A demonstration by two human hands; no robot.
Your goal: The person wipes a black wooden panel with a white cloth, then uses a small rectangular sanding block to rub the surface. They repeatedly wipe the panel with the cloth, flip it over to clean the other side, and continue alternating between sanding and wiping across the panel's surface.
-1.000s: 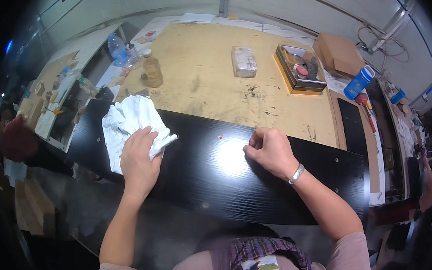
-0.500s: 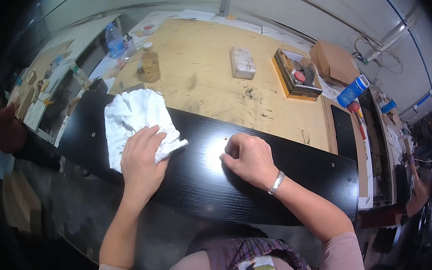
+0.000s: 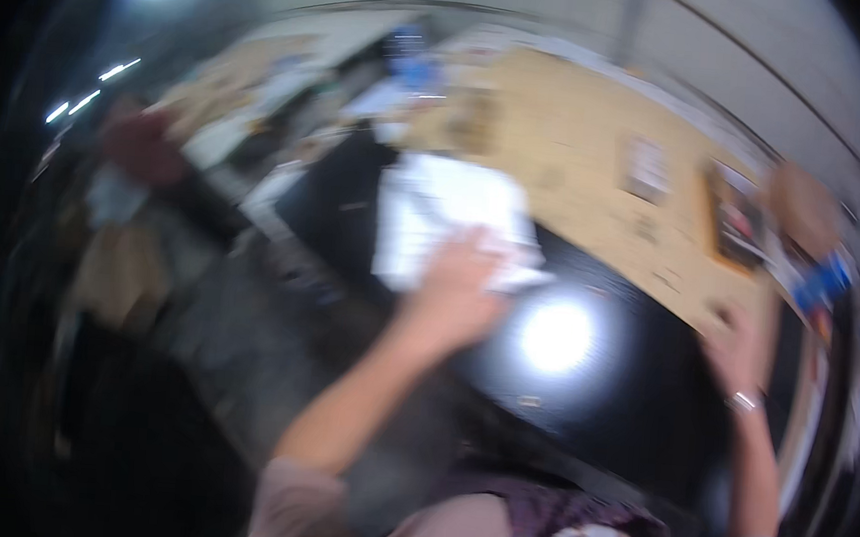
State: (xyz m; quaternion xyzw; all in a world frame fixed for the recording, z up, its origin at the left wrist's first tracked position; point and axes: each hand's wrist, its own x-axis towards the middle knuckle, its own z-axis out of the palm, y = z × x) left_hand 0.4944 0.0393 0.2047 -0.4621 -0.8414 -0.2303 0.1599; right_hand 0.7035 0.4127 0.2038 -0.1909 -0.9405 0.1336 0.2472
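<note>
A long black board [image 3: 631, 392] with a wood-grain sheen lies across in front of me, a bright light reflected in it. On its left part rests a crumpled white cloth [image 3: 450, 195]. My left hand [image 3: 464, 281] lies over the cloth's near side, holding it against the board. My right hand [image 3: 734, 345] is at the far right edge of the board, off the cloth. Motion smears its fingers, and whether anything is in them cannot be made out.
Behind the board is a tan worktop [image 3: 570, 119] with a pale wrapped block [image 3: 646, 169], an open box [image 3: 738, 215] of small items and a brown carton [image 3: 803, 210]. A blue bottle [image 3: 823, 281] stands right; clear bottles [image 3: 414, 63] stand far left. Another person's red sleeve [image 3: 140, 143] shows left.
My view has swung left and blurred. My right hand has moved from the board's middle to its right edge. My left hand stays on the white cloth.
</note>
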